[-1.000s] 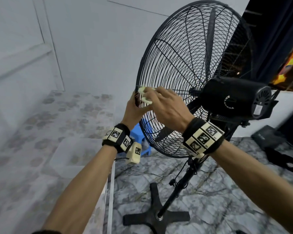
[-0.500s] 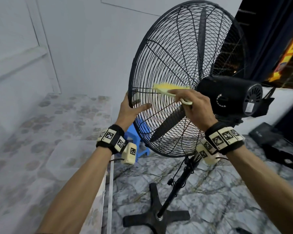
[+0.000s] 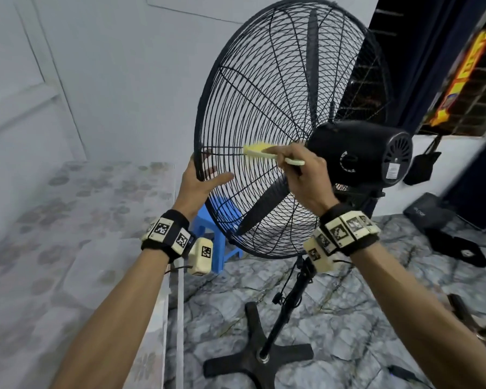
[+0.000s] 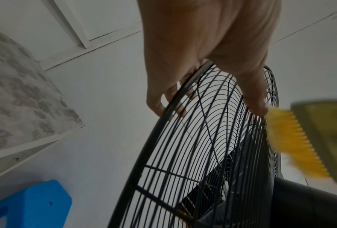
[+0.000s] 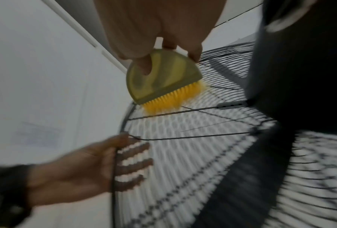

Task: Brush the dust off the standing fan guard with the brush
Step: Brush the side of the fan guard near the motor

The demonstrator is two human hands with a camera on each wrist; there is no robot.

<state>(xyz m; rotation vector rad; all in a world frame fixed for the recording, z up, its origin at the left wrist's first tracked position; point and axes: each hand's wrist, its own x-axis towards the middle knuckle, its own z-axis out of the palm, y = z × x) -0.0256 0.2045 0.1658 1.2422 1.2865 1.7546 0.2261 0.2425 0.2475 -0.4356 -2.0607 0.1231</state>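
The black wire fan guard (image 3: pixel 264 80) stands tilted, seen from its rear side. My left hand (image 3: pixel 208 178) holds its left rim, thumb on the near side and fingers showing through the wires. My right hand (image 3: pixel 295 161) grips a pale yellow brush (image 3: pixel 260 151), whose yellow bristles lie on the guard's wires between rim and motor. In the left wrist view my left hand (image 4: pixel 203 46) clasps the rim of the guard (image 4: pixel 183 154), with the brush (image 4: pixel 292 141) beside the thumb. The right wrist view shows the brush (image 5: pixel 159 80) on the blurred guard (image 5: pixel 183 154), above my left hand (image 5: pixel 81 166).
The black motor housing (image 3: pixel 359 153) sits just right of my right hand. The pole ends in a cross base (image 3: pixel 258 357) on the marbled floor. A blue stool (image 3: pixel 208 228) stands behind the guard, a patterned mattress (image 3: pixel 68 220) lies at left, black bags (image 3: pixel 432 211) at right.
My right hand has swept the brush from the left rim, beside my left hand, across the wires toward the motor. My left hand has stayed on the rim.
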